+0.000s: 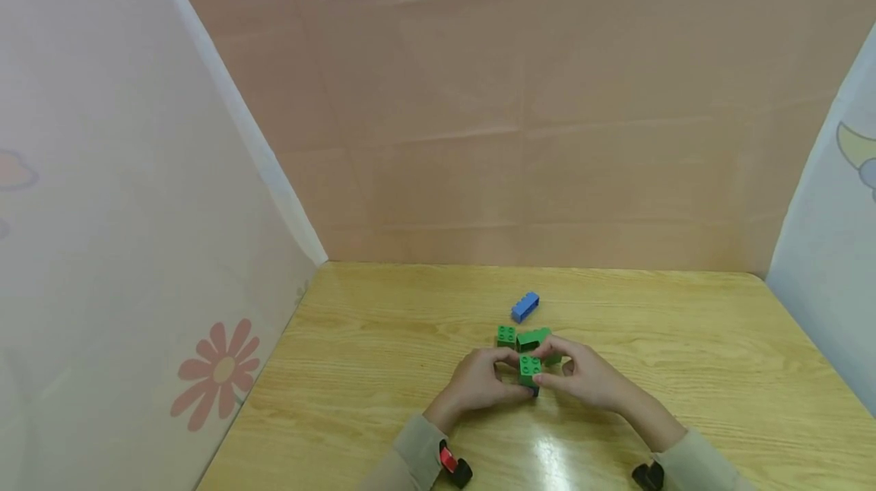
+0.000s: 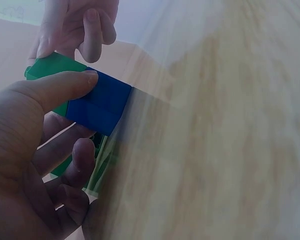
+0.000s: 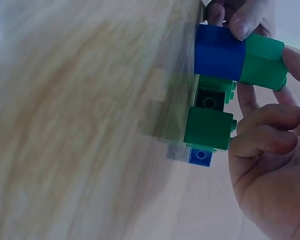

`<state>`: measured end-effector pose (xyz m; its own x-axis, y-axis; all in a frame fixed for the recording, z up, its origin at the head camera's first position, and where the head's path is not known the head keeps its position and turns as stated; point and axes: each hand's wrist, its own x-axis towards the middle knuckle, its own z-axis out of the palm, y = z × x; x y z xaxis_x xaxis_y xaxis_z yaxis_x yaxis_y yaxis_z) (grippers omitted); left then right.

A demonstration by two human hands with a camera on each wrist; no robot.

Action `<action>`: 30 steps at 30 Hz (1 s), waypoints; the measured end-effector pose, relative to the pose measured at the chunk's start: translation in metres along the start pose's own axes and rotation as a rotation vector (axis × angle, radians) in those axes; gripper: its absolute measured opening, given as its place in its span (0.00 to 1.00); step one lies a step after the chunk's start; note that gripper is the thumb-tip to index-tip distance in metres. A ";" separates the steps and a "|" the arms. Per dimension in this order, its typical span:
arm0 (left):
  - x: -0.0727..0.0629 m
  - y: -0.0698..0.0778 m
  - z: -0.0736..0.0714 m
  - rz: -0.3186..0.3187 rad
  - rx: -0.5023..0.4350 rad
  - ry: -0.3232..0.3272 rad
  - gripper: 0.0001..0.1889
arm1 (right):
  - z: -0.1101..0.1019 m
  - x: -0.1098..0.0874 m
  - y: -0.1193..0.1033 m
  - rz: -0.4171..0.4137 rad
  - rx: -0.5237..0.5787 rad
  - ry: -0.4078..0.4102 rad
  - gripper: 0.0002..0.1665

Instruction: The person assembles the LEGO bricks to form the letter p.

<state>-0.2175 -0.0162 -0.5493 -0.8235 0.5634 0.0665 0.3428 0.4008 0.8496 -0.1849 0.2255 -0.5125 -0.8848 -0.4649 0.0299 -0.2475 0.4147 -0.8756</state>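
Observation:
A green building brick (image 1: 530, 368) sits on top of a blue brick (image 2: 100, 102), which stands on the table in front of the person. My left hand (image 1: 482, 381) grips the stack from the left, its thumb lying across the seam of the two bricks in the left wrist view. From the right, my right hand (image 1: 588, 377) pinches the upper green brick (image 3: 264, 60) between thumb and index finger. The blue brick is mostly hidden in the head view, but both wrist views show its side.
Just behind the hands lie a small green brick (image 1: 506, 335) and a longer green brick (image 1: 532, 340). Another green brick (image 3: 210, 127) is partly covered by the right hand in the head view. Farther back lies a long blue brick (image 1: 525, 307). Cloth walls surround the wooden table (image 1: 383, 324).

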 end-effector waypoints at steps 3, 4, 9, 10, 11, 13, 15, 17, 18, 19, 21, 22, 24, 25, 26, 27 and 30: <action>0.000 0.001 -0.001 0.000 -0.001 -0.002 0.17 | 0.000 0.000 0.001 -0.014 0.010 -0.005 0.14; -0.001 0.001 -0.001 0.000 -0.001 -0.002 0.17 | -0.001 0.001 0.002 -0.019 0.010 -0.007 0.14; -0.001 0.002 -0.001 -0.002 -0.005 -0.003 0.18 | -0.002 0.001 0.004 -0.046 -0.009 -0.009 0.17; -0.001 0.002 -0.001 -0.003 -0.005 -0.004 0.18 | -0.002 0.001 0.004 -0.050 -0.008 -0.011 0.18; -0.001 0.002 -0.001 -0.004 -0.005 -0.004 0.18 | -0.002 0.001 0.005 -0.053 -0.009 -0.012 0.19; -0.001 0.002 -0.001 -0.005 -0.002 -0.005 0.18 | -0.003 0.000 0.006 -0.057 -0.003 -0.015 0.22; 0.000 0.002 -0.001 -0.006 -0.003 -0.008 0.19 | -0.005 -0.001 0.007 -0.065 0.013 -0.014 0.25; 0.000 0.001 -0.001 -0.005 -0.005 -0.010 0.19 | -0.008 -0.001 0.008 -0.075 0.034 -0.008 0.27; 0.000 0.001 -0.001 -0.004 -0.006 -0.010 0.19 | -0.009 -0.001 0.009 -0.085 0.049 -0.007 0.28; 0.000 0.001 -0.001 -0.003 -0.007 -0.011 0.19 | -0.010 -0.001 0.009 -0.090 0.059 -0.004 0.28; 0.000 0.001 -0.001 -0.004 -0.009 -0.010 0.19 | -0.014 -0.001 0.009 -0.095 0.067 -0.001 0.28; 0.000 0.001 -0.001 -0.005 -0.008 -0.010 0.19 | -0.015 -0.001 0.009 -0.094 0.073 -0.002 0.28; 0.000 0.000 0.000 -0.011 -0.007 -0.010 0.20 | -0.018 -0.001 0.009 -0.094 0.071 -0.006 0.28; 0.000 0.000 0.000 -0.012 -0.004 -0.010 0.20 | -0.020 0.000 0.009 -0.086 0.066 -0.005 0.28; 0.001 0.000 0.000 -0.013 -0.002 -0.010 0.20 | -0.021 0.000 0.009 -0.082 0.060 -0.001 0.28; 0.001 -0.001 0.001 -0.013 -0.001 -0.009 0.20 | -0.023 0.000 0.009 -0.078 0.055 0.004 0.28; 0.001 -0.002 0.001 -0.005 0.001 -0.009 0.20 | -0.026 0.002 0.010 -0.074 0.052 0.019 0.28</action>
<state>-0.2191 -0.0155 -0.5519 -0.8209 0.5682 0.0573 0.3391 0.4041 0.8495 -0.1996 0.2493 -0.5089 -0.8722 -0.4779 0.1039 -0.2920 0.3383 -0.8946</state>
